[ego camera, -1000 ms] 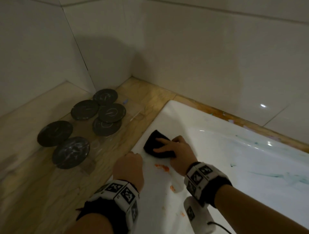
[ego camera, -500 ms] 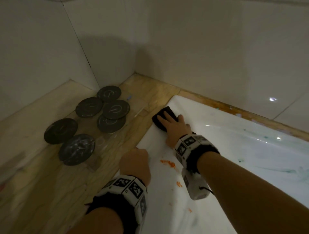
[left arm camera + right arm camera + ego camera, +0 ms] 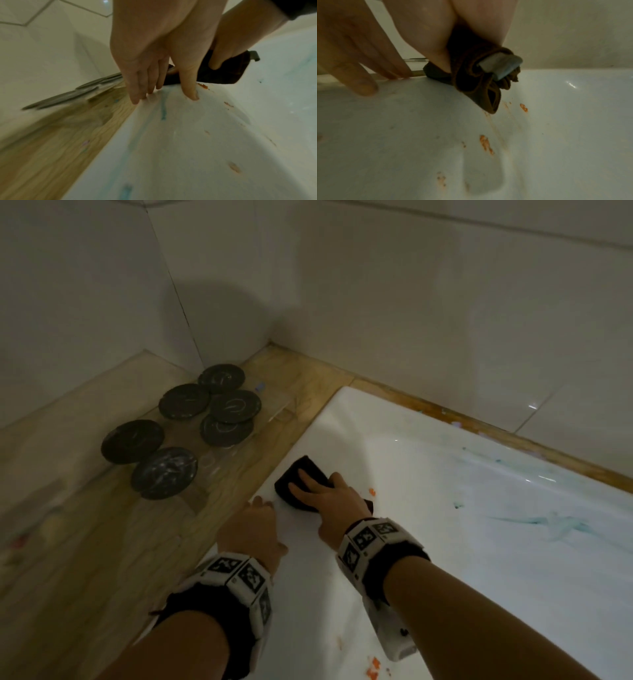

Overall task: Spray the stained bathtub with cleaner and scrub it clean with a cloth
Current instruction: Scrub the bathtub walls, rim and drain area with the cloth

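Currently our right hand [image 3: 329, 498] presses the cloth [image 3: 301, 477] flat on the bathtub [image 3: 479, 559] rim near the corner, fingers straight on top. Left hand [image 3: 255, 530] lies relaxed, fingertips [image 3: 135, 100] braced on the rim edge, grasping nothing. We judge the cloth soft, light, folded thick; best kept under a flat palm. Enamel looks glossy, likely slippery. Orange smears [image 3: 485, 144] and teal streaks [image 3: 534, 523] remain.

Dim light. Pale tiled walls [image 3: 428, 302] meet in a corner at upper left; below, a wood-grain ledge [image 3: 85, 542] carries six dark round discs [image 3: 164, 472].
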Demonstrator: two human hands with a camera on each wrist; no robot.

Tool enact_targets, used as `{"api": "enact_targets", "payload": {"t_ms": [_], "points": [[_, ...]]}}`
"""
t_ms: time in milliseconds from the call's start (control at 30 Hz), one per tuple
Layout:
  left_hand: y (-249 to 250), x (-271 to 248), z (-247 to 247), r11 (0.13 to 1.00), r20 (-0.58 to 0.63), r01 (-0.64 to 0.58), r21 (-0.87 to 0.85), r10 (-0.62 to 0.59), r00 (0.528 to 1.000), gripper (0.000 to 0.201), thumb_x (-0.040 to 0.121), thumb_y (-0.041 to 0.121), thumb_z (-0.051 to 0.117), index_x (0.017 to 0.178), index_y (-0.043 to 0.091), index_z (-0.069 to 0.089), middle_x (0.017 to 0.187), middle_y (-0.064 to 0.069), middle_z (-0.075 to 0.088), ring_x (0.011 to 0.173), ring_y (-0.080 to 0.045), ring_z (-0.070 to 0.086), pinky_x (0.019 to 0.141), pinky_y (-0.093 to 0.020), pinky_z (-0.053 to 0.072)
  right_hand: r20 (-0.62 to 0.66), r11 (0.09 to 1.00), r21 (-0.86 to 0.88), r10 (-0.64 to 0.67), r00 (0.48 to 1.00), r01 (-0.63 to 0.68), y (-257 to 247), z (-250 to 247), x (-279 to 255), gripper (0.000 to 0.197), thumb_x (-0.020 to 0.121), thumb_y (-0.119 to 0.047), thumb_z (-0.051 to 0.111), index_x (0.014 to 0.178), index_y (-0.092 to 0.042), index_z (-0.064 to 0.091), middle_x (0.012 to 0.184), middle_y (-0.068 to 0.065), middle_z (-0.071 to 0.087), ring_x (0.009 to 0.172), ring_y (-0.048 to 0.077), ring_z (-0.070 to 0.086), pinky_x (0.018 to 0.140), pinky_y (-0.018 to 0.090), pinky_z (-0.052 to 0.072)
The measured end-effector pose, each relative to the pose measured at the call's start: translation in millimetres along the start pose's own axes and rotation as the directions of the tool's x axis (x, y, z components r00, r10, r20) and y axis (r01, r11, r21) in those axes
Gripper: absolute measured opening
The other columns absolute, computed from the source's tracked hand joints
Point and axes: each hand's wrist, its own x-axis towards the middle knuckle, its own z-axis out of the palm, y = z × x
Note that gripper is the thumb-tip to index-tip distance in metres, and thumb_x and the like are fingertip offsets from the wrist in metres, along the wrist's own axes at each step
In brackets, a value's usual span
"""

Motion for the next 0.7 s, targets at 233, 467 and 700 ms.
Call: {"api": "enact_targets", "payload": {"t_ms": [233,467,700], "points": [[-48.2,-68.1,10.8,0.998,0.138,0.049,0.049,-0.055,0.989,0.059,0.093,0.031,0.055,0.143,0.013,0.03,0.147,-0.01,0.033,0.133,-0.023,0.038,0.107,-0.031,0.033,-0.068,0.922,0.368,0.155,0.986,-0.12,-18.6,-20.4,-22.9,0.049,0.094,-0.008,0.041,0.139,-0.028,0.042,0.142,0.012,0.041,0.133,0.031,0.033,0.114,0.033,0.022],[-48.6,-79.3,22.8,0.995,0.147,0.077,0.056,-0.084,0.986,0.083,0.057,0.031,0.086,0.126,-0.002,0.052,0.127,-0.023,0.052,0.112,-0.028,0.058,0.092,-0.034,0.051,-0.183,0.828,0.531,0.321,0.929,-0.181,-14.1,-26.8,12.2,0.071,0.092,-0.015,0.048,0.15,-0.025,0.008,0.156,0.003,0.016,0.139,0.029,0.026,0.115,0.037,0.022],[-41.2,-73.5,27.7,0.984,0.098,-0.004,0.176,-0.014,0.995,0.042,0.089,0.011,0.057,0.129,0.009,0.044,0.132,-0.009,0.045,0.125,-0.025,0.042,0.105,-0.033,0.033,-0.047,0.921,0.317,0.253,0.966,-0.226,-30.3,-13.1,33.5,0.055,0.1,-0.033,0.035,0.149,-0.031,0.011,0.158,0.002,-0.002,0.14,0.037,0.016,0.115,0.037,0.011]]}}
